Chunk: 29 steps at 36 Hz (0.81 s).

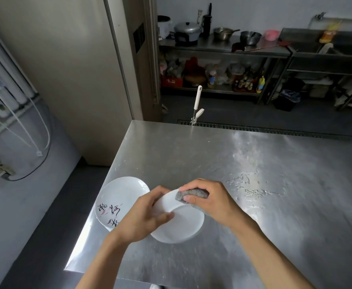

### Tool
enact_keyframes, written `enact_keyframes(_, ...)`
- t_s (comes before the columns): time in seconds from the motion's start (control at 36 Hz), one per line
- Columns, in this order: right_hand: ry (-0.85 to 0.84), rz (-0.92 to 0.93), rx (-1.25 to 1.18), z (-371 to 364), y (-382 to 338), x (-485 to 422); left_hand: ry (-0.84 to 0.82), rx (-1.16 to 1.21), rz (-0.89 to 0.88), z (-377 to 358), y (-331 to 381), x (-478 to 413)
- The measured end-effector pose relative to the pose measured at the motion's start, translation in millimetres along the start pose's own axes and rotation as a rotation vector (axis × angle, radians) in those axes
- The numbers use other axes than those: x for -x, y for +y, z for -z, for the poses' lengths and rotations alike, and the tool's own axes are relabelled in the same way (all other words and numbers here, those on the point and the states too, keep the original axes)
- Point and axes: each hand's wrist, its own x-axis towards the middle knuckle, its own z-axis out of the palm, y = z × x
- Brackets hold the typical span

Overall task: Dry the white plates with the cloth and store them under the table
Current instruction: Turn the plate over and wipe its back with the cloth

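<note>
The left hand (144, 217) grips the near-left rim of a plain white plate (179, 225), thumb lying across its inner face and fingers curled behind, so the plate is held tilted just above the steel table (285, 236). Directly right of that hand, the right hand (211, 202) pinches a grey cloth (192, 195) folded over the plate's far rim, thumb pressing the cloth on the inside and fingers wrapped round the back. Just left of the left hand, partly behind its wrist, a second white plate (119, 197) with dark brush characters and pink marks sits at the table's left edge. Beyond and to the right of the right hand, water droplets (254, 188) spread on the steel. Further off past both hands, a white handle (197, 99) rises behind the table's far edge, and a metal shelf (223, 47) with pots stands against the back wall.
</note>
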Motion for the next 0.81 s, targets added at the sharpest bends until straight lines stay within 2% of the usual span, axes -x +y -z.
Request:
enact_keyframes(0.17, 0.112, -0.083, -0.142, 17, 18, 15, 0.126, 0.320, 0.105, 15, -10, 13)
enact_keyframes(0.31, 0.201, -0.030, -0.187, 3, 8, 7, 0.188, 0.475, 0.137, -1, -14, 12)
enact_keyframes(0.42, 0.202, -0.033, -0.217, 8, 3, 5, 0.274, 0.563, 0.136, 3, -19, 14)
enact_keyframes(0.58, 0.266, -0.055, -0.264, 4, 4, 5, 0.207, 0.570, 0.171, -2, -17, 17)
enact_keyframes(0.81, 0.033, -0.057, -0.181, 5, -13, 0, -0.001, 0.253, 0.145, 18, 7, 9)
